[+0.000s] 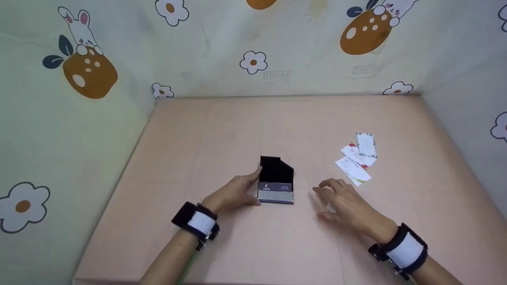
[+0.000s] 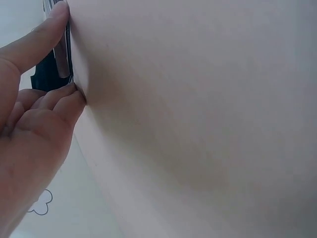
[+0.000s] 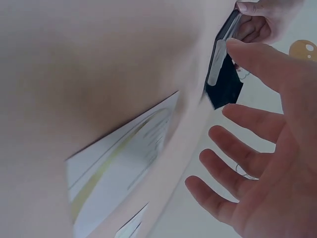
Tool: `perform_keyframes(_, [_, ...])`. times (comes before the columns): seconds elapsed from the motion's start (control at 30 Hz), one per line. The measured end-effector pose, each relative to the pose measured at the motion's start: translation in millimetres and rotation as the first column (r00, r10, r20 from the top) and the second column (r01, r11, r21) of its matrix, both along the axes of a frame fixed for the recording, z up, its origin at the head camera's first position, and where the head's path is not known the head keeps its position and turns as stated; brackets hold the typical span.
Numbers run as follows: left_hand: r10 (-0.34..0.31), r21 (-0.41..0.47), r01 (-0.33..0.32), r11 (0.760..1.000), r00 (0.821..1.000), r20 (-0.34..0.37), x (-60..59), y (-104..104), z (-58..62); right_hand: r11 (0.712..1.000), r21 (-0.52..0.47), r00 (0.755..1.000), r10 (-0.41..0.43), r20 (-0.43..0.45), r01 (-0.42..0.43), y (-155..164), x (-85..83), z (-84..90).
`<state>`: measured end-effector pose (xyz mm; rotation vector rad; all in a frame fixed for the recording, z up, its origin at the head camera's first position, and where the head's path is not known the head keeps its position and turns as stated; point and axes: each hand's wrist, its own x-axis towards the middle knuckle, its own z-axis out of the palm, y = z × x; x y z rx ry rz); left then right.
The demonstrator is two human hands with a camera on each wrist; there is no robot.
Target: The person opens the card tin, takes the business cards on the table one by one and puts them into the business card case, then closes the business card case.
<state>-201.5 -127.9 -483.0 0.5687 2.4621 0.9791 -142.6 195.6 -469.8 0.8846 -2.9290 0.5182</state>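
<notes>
A business card case [image 1: 276, 196], black and silver with its lid folded back, lies on the table in the middle of the head view. Inside its silver pocket a dark card [image 1: 276, 187] with pale print shows along the top. My left hand [image 1: 235, 192] holds the case by its left side, thumb at the near corner and fingers farther up. To the right of the case, my right hand [image 1: 348, 204] hovers over the table with spread, slightly bent fingers and nothing in them. Close beyond it lies a white card [image 1: 352, 171] with a green curve.
Two more cards overlap behind the white one: a card with red flowers [image 1: 361, 158] and a card with a leafy border [image 1: 366, 145]. The pinkish table [image 1: 222, 126] meets patterned walls [image 1: 214, 47] at its back and sides.
</notes>
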Motion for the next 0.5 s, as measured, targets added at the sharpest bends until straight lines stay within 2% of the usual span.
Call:
perform_keyframes(0.23, [0.008,0.007,-0.008,1.000,1.000,0.011,0.5,0.6,0.8,0.999,0.028,0.999,-0.028,-0.028,0.029,12.7,7.7,-2.8])
perform_keyframes(0.5, [0.009,0.010,-0.009,1.000,1.000,0.006,0.0,-0.2,1.3,0.998,0.027,0.998,-0.059,0.014,0.059,24.2,11.7,-1.1])
